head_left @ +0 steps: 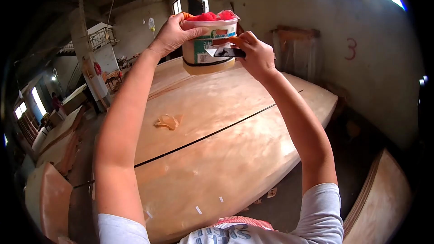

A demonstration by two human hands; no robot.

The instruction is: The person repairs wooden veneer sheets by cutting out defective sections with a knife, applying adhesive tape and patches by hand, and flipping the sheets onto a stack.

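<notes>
Held up in front of me over the far part of the wood sheets is a plastic tub with a green and white label. A dark band runs round its lower part, and bunched red material shows at its top. My left hand grips the tub's rim, with a bit of orange at its fingertips that I cannot make out. My right hand is closed on a flat black tool with a pale, angled end, in front of the tub's side. Something orange also shows at the right fingers.
A broad stack of wood sheets, crossed by a black strap, lies before me. On it is a torn, thin brown scrap. More sheets stand low at right; a pillar rises at left. A person is far left.
</notes>
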